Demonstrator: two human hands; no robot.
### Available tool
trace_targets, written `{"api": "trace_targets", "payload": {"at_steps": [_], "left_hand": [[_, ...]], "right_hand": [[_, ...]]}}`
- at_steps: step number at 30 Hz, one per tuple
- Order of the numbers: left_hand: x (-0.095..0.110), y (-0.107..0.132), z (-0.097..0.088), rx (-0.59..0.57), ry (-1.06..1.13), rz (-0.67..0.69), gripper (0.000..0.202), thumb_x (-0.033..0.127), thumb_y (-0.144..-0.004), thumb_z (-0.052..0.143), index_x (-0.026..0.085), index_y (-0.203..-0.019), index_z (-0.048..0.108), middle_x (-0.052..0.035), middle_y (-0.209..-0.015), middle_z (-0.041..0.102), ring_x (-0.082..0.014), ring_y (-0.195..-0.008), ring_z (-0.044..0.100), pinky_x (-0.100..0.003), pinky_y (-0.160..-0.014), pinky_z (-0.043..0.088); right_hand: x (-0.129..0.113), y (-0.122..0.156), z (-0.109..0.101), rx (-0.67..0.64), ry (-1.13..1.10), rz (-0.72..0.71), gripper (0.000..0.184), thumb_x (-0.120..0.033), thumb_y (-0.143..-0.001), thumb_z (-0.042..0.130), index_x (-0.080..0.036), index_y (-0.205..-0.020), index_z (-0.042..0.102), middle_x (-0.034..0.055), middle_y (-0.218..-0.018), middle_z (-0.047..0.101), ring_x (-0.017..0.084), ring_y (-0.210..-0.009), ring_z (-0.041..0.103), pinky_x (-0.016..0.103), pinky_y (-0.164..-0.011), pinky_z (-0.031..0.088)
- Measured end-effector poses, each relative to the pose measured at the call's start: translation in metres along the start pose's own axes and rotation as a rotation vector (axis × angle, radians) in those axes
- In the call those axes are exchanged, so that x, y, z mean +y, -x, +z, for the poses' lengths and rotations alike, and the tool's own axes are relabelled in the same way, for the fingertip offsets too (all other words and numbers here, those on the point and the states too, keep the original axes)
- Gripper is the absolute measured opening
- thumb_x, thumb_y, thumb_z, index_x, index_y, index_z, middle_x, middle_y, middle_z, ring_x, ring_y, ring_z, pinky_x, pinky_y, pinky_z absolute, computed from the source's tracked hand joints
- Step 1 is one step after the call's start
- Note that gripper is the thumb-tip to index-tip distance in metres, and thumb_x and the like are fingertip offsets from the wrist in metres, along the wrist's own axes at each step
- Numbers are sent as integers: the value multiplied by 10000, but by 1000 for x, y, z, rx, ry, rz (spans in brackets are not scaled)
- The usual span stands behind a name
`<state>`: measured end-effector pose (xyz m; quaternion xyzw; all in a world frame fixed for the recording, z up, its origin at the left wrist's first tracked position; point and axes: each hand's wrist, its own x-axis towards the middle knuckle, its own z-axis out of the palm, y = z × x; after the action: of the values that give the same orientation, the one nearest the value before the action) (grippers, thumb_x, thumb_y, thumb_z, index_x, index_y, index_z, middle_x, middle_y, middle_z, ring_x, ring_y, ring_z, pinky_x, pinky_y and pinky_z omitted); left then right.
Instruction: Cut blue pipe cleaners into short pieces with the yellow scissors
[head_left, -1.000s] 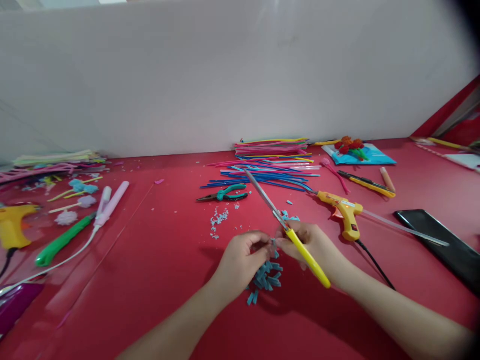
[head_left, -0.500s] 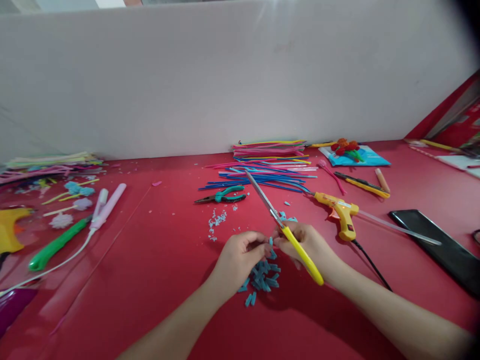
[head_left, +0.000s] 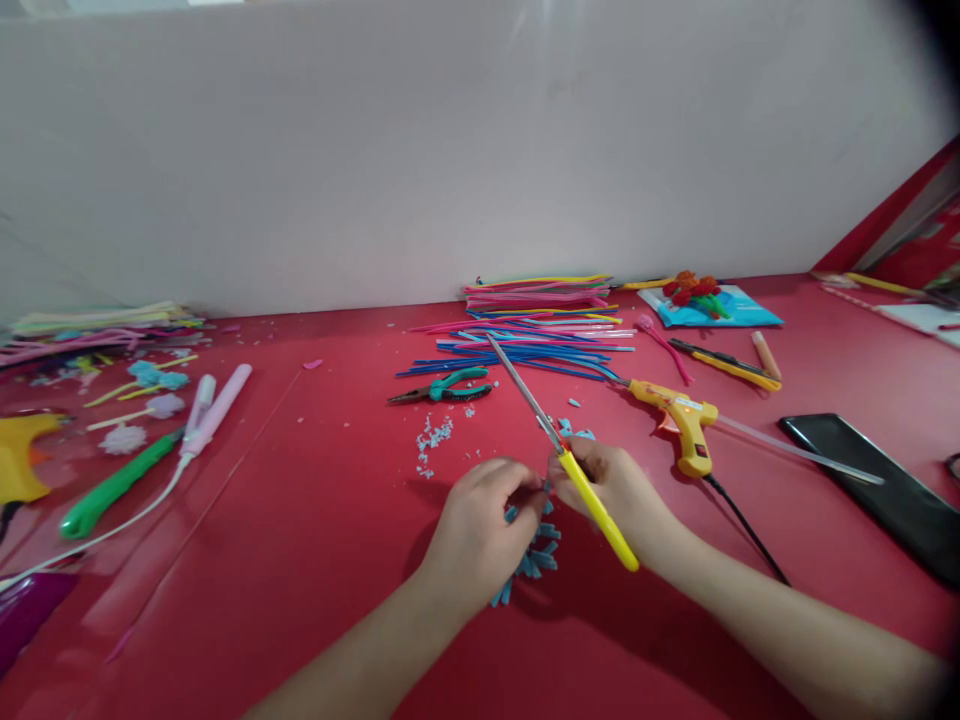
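My right hand [head_left: 611, 490] is closed around a pair of scissors [head_left: 598, 508] with yellow handles; the blades point up and away to the left. In a pinch, my left hand [head_left: 484, 515] meets the right fingertips over the table, with a small blue pipe cleaner piece [head_left: 547, 487] mostly hidden between them. Under and beside the left hand lies a pile of short blue cut pieces [head_left: 541, 562]. More blue pieces [head_left: 574, 430] lie just beyond my right hand.
Teal-handled pliers [head_left: 442, 388] and pale fluff lie ahead, before bundled pipe cleaners [head_left: 525, 350]. On the right are a yellow glue gun [head_left: 686, 425] with its cord and a black phone [head_left: 874, 490]. A green-handled tool [head_left: 120, 488] and a pink corded tool [head_left: 217, 410] lie left.
My left hand has moved slightly right and turned, covering more of the blue pile. The small piece at the fingertips is now less visible. The scissors have shifted slightly left.
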<state>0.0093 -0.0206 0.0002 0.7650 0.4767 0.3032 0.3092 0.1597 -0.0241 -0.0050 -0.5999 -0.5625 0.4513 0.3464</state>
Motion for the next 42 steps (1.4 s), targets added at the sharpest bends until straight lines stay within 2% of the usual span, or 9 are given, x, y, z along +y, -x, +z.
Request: {"api": "trace_targets", "payload": {"at_steps": [6, 11, 14, 17, 20, 24, 28, 35, 42], "left_hand": [[-1, 2, 2, -3, -58, 18, 94, 163, -716, 473, 198, -704, 560, -15, -682, 568, -150, -671, 514, -254, -642, 381], [1, 3, 4, 13, -92, 42, 76, 199, -721, 487, 197, -736, 561, -32, -718, 574, -164, -712, 525, -268, -673, 391], [2, 3, 4, 32, -83, 44, 88, 184, -724, 478, 196, -708, 564, -25, -691, 570, -157, -684, 515, -268, -658, 388], [2, 2, 3, 24, 9, -10, 102, 202, -725, 484, 193, -702, 582, -21, -679, 575, -150, -663, 511, -265, -636, 390], [-2, -2, 0, 61, 282, -145, 101, 247, -714, 522, 182, -713, 599, -16, -689, 593, -141, -657, 531, -250, -627, 409], [-11, -8, -3, 179, 713, -332, 99, 231, -658, 606, 166, -733, 606, 4, -664, 606, -113, -622, 548, -234, -642, 433], [-15, -11, -4, 287, 981, -354, 101, 173, -636, 630, 165, -733, 605, 11, -664, 621, -105, -629, 566, -242, -664, 442], [-15, -11, -10, 355, 1007, -295, 58, 152, -660, 610, 146, -715, 629, 1, -642, 609, -83, -593, 528, -218, -628, 419], [-15, -11, -12, 373, 984, -288, 49, 157, -678, 598, 158, -712, 633, 11, -635, 603, -75, -595, 518, -205, -624, 408]], "right_hand": [[-7, 4, 2, -31, -44, 7, 58, -197, -571, 438, -185, -571, 381, -79, -474, 332, 39, -403, 286, 182, -383, 222], [-5, 3, 3, -12, -94, 10, 89, -205, -570, 452, -187, -575, 365, -81, -486, 312, 45, -432, 284, 184, -395, 236], [-3, 3, 5, -8, -78, -3, 100, -208, -583, 462, -187, -576, 365, -73, -508, 311, 55, -470, 298, 189, -419, 246], [-3, 3, 3, -42, -27, -25, 123, -249, -629, 474, -186, -591, 375, -66, -518, 318, 62, -480, 311, 195, -430, 244], [-4, 3, -5, -37, 129, -121, 173, -327, -680, 479, -187, -629, 391, -52, -550, 378, 72, -495, 350, 202, -444, 244], [-2, 3, -20, -9, 536, -238, 227, -407, -705, 478, -202, -673, 386, -54, -522, 403, 80, -455, 368, 209, -435, 217], [5, 5, -23, 17, 850, -316, 263, -460, -738, 427, -201, -782, 404, -18, -572, 513, 120, -480, 471, 227, -450, 213], [13, 7, -16, -6, 1033, -358, 291, -484, -770, 367, -197, -805, 399, 13, -625, 566, 171, -535, 534, 253, -467, 198], [19, 8, -16, 7, 1088, -356, 299, -503, -768, 361, -204, -754, 372, 4, -577, 549, 164, -494, 520, 255, -446, 168]]}}
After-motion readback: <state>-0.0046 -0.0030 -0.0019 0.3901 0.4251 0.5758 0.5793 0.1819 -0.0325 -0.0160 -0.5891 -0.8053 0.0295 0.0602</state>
